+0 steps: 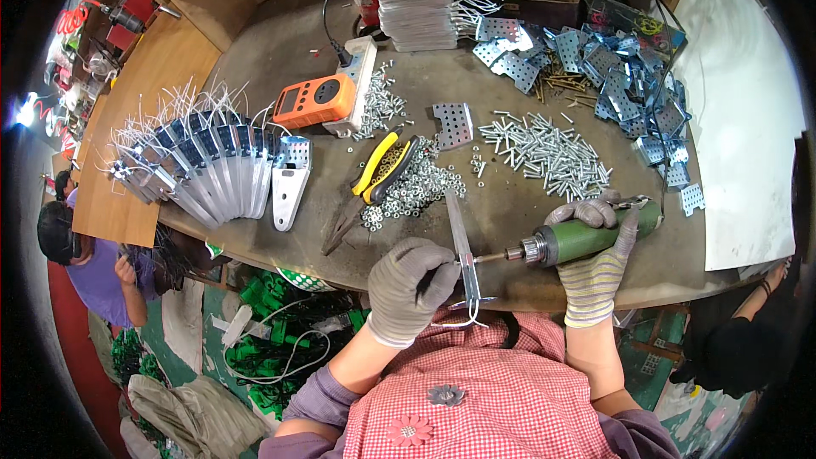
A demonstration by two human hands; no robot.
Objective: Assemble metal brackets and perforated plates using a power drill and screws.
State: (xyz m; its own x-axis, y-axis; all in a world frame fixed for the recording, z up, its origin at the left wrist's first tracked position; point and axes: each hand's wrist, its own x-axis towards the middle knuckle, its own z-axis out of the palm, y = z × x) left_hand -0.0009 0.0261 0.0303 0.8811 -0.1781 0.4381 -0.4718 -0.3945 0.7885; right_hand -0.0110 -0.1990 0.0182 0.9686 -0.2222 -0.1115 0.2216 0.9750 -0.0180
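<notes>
My left hand (410, 291), in a striped grey glove, has its fingers closed at the left side of a narrow silver part with white wires (460, 234), seen edge-on near the table's front edge. Whether a small nut sits between the fingertips is hidden. My right hand (597, 263), gloved alike, wraps round a green power screwdriver (586, 236) lying nearly level. Its bit points left and meets the part opposite my left fingertips. Beyond the part lie a heap of nuts (421, 187), yellow-and-black pliers (374, 178) and a pile of screws (548, 153).
A fan of similar wired parts (217, 170) stands at left. An orange meter (314, 100) rests by a white power strip (361, 76). Perforated blue-silver plates (620, 85) heap up at right, near a hanging black cable (667, 59). Stacked wired parts (412, 8) stand at the back.
</notes>
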